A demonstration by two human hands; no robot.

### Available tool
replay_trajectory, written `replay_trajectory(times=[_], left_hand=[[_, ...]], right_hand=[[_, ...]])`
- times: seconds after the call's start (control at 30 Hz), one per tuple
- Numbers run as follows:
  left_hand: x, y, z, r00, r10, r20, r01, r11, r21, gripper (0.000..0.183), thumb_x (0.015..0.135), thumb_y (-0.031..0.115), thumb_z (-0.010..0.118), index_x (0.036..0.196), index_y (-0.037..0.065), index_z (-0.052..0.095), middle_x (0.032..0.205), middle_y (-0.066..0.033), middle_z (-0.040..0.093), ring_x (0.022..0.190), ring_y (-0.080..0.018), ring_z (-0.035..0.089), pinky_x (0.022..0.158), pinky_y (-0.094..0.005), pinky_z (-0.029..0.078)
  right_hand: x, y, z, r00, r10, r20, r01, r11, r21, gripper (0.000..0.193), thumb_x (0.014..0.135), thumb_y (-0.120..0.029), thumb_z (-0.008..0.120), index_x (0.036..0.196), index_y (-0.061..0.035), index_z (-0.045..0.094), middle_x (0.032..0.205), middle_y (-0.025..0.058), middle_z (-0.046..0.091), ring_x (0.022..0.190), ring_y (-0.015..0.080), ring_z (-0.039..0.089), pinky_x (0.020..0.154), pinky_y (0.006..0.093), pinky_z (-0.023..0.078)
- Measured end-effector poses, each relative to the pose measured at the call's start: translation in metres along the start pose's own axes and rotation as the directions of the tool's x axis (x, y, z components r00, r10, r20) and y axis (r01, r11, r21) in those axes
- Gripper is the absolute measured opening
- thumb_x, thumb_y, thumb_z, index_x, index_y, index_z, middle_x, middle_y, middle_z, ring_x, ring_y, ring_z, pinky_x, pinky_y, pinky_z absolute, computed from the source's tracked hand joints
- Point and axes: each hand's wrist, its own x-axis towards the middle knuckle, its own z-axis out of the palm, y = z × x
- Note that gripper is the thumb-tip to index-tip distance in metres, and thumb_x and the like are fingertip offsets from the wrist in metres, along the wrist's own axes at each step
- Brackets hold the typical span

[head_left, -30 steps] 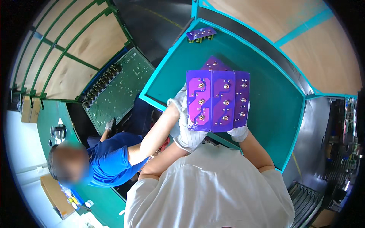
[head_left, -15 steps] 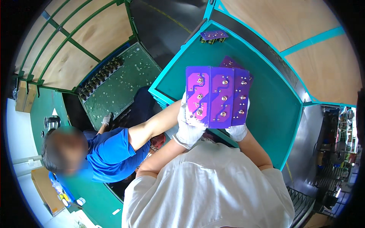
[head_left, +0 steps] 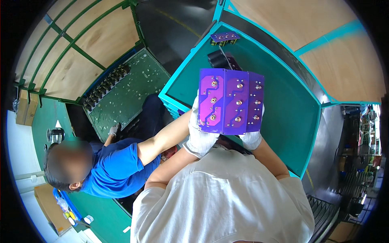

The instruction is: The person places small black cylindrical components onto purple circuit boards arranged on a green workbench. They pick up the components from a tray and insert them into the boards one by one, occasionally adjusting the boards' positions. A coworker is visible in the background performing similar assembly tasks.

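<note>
In front of my chest I hold several purple circuit boards (head_left: 235, 111), side by side and partly overlapping, their faces with metal terminals turned up. My left hand (head_left: 200, 139), in a white glove, grips them at the lower left. At the lower right edge my right hand (head_left: 251, 139), also gloved, supports them. The boards hide most of my fingers. Just beyond them, another board with a black cylindrical part (head_left: 219, 59) is tilted on edge over the teal table; what holds it is hidden. A co-worker's bare arm (head_left: 166, 131) reaches in behind my left hand.
A small purple board with parts beneath (head_left: 225, 37) stands at the far corner of the teal-rimmed table (head_left: 283, 121). The co-worker in blue (head_left: 115, 166) sits at my left. Beyond is a green speckled bench (head_left: 121, 97) with a row of dark parts (head_left: 107, 85).
The board beyond my stack has turned from nearly flat to tilted, showing its black cylinder, and moved left. My hands and boards stay nearly in place. The co-worker's head has turned slightly.
</note>
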Motion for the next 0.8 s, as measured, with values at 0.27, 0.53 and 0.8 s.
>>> replay_trajectory(times=[0.27,0.53,0.8], left_hand=[[-0.007,-0.023,-0.010,0.975,0.089,0.205,-0.216,0.603,0.768,0.044,0.102,0.034,0.032,0.138,0.009,0.043,0.138,-0.0100,0.049,0.126,-0.0261,0.048,0.109,-0.0433,0.038],[-0.024,-0.074,-0.020,0.939,0.213,0.271,-0.268,-0.042,0.962,0.042,0.092,0.008,0.058,0.131,0.004,0.041,0.128,-0.0130,0.054,0.113,-0.0208,0.057,0.094,-0.0363,0.050],[-0.034,-0.122,-0.041,0.911,0.241,0.335,-0.315,-0.121,0.942,0.048,0.088,0.004,0.064,0.129,0.004,0.040,0.127,-0.0125,0.053,0.113,-0.0195,0.056,0.096,-0.0357,0.048]], right_hand=[[-0.015,-0.031,0.001,0.982,-0.142,0.123,0.150,0.987,-0.062,0.056,0.093,-0.043,0.049,0.138,-0.0105,0.040,0.132,0.0087,0.053,0.118,0.0215,0.056,0.096,0.0406,0.051],[-0.050,-0.062,-0.037,0.989,0.073,-0.130,-0.111,0.942,-0.315,0.058,0.098,-0.053,0.035,0.136,-0.0098,0.044,0.130,0.0098,0.055,0.115,0.0242,0.057,0.099,0.0450,0.048],[-0.084,-0.081,-0.075,0.971,0.103,-0.215,-0.171,0.930,-0.327,0.059,0.094,-0.050,0.042,0.137,-0.0097,0.040,0.132,0.0107,0.053,0.117,0.0247,0.056,0.099,0.0451,0.047]])
